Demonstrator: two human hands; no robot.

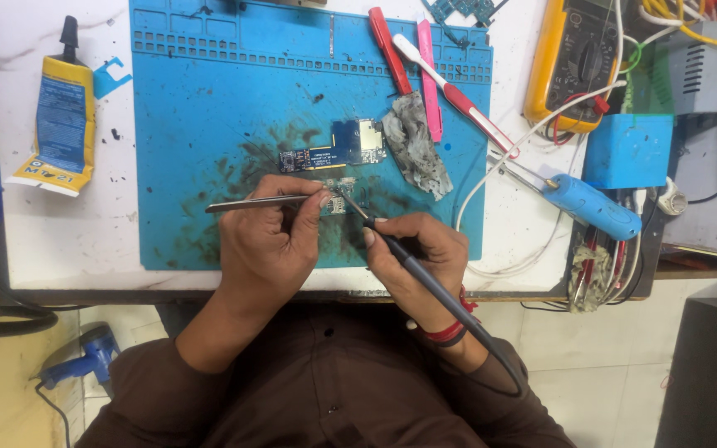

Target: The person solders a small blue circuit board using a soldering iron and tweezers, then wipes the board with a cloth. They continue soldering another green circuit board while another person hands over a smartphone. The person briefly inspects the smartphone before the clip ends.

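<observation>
- Landmark: blue work mat point(209, 108) on the white bench; all places given from it.
- Left hand point(267, 236) sits at the mat's near edge, centre, fingers curled closed around metal tweezers point(255, 202).
- Tweezers pinched between thumb and forefinger; the long end sticks out to the left over the mat, the tips are hidden by the fingers, so cannot tell if they touch anything.
- Right hand point(417, 253) just beside the left, also at the mat's near edge, closed in a pen-style grip on a dark soldering iron point(412, 270).
- Iron's tip points up-left onto a small circuit board point(340, 197) lying on the mat's sooty centre patch, between the 2 hands' fingertips; contact looks likely, exact touch too small to tell.
- Iron's cable runs back off the mat over the right wrist, which wears red thread bands.
- Larger blue-and-gold circuit board point(334, 149) lies just beyond the small one, mid-mat, apart from both hands.
- Grey dirty rag point(415, 145) lies right of that board, on the mat.
- Red tool, white-red toothbrush point(450, 87) and pink tool lie at the mat's far right corner.
- Glue tube point(61, 120) is off the mat to its left.
- Yellow multimeter point(578, 62) and blue hot-air handle point(591, 206) are off the mat to its right.
</observation>
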